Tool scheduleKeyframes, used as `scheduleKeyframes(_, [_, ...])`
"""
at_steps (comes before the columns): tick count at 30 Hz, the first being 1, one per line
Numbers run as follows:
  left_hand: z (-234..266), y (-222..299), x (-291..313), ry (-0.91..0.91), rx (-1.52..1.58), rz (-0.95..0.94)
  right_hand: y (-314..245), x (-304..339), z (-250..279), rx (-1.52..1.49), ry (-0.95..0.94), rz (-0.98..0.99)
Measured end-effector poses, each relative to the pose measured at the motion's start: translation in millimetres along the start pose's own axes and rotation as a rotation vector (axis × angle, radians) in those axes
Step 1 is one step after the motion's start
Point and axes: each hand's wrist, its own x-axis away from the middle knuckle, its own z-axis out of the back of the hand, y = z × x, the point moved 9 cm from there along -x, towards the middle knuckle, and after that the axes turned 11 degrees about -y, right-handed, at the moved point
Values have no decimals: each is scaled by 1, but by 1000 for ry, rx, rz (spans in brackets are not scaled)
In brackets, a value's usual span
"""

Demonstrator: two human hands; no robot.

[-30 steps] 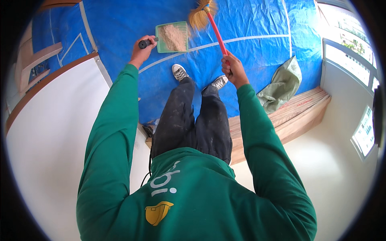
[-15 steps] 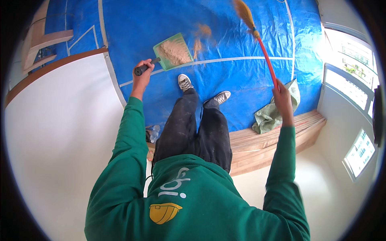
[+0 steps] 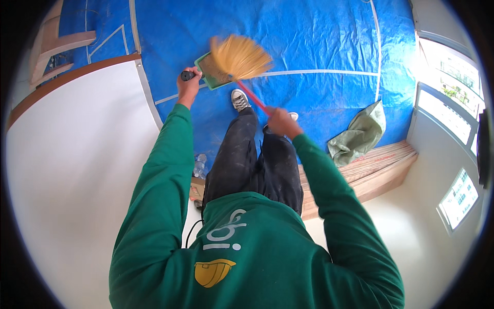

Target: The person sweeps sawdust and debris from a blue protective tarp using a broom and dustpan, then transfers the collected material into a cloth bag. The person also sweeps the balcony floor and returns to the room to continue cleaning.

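My left hand [image 3: 189,85] is closed round the black handle of a green dustpan [image 3: 220,84], which rests on or just over the blue tarp [image 3: 319,41]. In my right hand [image 3: 281,122] is the red stick of a broom [image 3: 241,56], gripped with the fingers wrapped round it. The broom's fanned yellow bristles, slightly blurred, lie across the far right part of the dustpan. They hide much of the pan's inside; brownish dust shows in the part left uncovered.
A crumpled pale green sack [image 3: 360,131] lies on the right, by a stack of wooden boards [image 3: 360,175]. At left stands a white panel [image 3: 82,129] with a brown edge. Clear plastic bottles [image 3: 199,165] sit beside my legs. Windows [image 3: 453,87] line the right wall.
My right hand has swung the broom from the far right to the left, down over the dustpan. The dust pile and loose dust beside it are now mostly covered. My left hand has shifted slightly.
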Motion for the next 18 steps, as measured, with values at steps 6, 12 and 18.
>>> scheduleKeyframes(6, [33,4,13,-8,-39,-75,-57,156,24,-275,30,37])
scheduleKeyframes(12, [80,24,24,-175,-217,-189,-14,318,42,-572,148,-405])
scheduleKeyframes(18, [69,40,12,-283,-418,-322,55,229,-4,-704,211,-455])
